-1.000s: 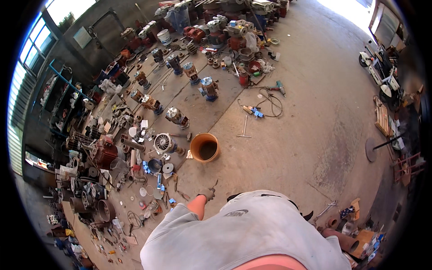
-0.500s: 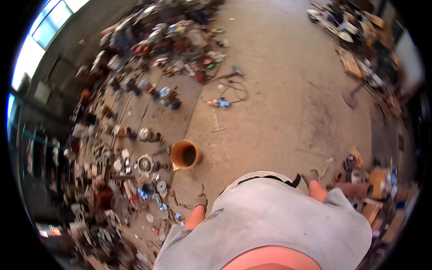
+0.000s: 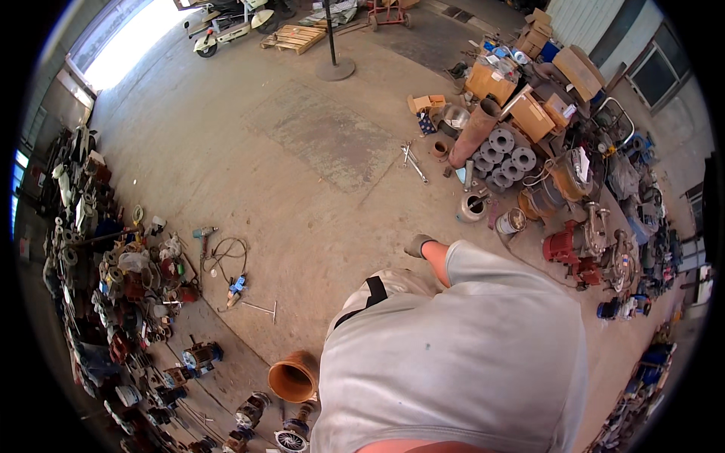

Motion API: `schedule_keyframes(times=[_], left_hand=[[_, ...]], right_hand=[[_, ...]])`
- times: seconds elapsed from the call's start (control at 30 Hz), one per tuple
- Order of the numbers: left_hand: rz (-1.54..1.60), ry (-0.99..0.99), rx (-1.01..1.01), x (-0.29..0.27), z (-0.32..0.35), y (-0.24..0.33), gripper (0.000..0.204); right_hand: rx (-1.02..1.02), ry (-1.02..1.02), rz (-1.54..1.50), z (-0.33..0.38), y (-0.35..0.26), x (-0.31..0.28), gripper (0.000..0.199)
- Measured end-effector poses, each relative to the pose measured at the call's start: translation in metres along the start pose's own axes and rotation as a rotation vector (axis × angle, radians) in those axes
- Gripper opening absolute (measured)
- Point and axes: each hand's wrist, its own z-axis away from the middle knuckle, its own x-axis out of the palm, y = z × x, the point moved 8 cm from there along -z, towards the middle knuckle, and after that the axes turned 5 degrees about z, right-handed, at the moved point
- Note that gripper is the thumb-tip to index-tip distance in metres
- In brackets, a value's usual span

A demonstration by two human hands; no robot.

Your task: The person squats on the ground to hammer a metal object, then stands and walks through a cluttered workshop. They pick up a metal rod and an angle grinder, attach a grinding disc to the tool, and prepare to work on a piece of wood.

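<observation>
Over rough concrete flr (image 3: 325, 219), gloved R hand (image 3: 418, 245), fingers can't tell; shiny metal spanners (image 3: 416, 167) beyond.

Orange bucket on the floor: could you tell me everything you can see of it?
The orange bucket is round, wide-mouthed and uncovered, with a plain wall that looks like worn plastic, though the material is uncertain. Its inside is shaded brown; I can't tell whether anything lies at the bottom. It seems to stand upright on the concrete floor, close beside the grey shirt in the picture. The right hand is well away from it.
</observation>
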Motion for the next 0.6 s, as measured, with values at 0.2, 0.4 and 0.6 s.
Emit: schedule_keyframes(times=[0.2,0.4,0.6], left_hand=[[-0.002,-0.134,0.032,0.002,-0.034,0.082,0.034],[-0.079,-0.229,0.078,0.03,-0.061,0.212,0.032],[-0.036,-0.304,0.024,0.178,-0.105,0.306,0.032]], right_hand=[[0.238,-0.103,-0.005,0.047,0.151,0.072,0.048],[0.432,-0.142,-0.248,0.062,0.195,0.1,0.045],[0.202,-0.307,-0.09,-0.015,0.245,0.094,0.044]])
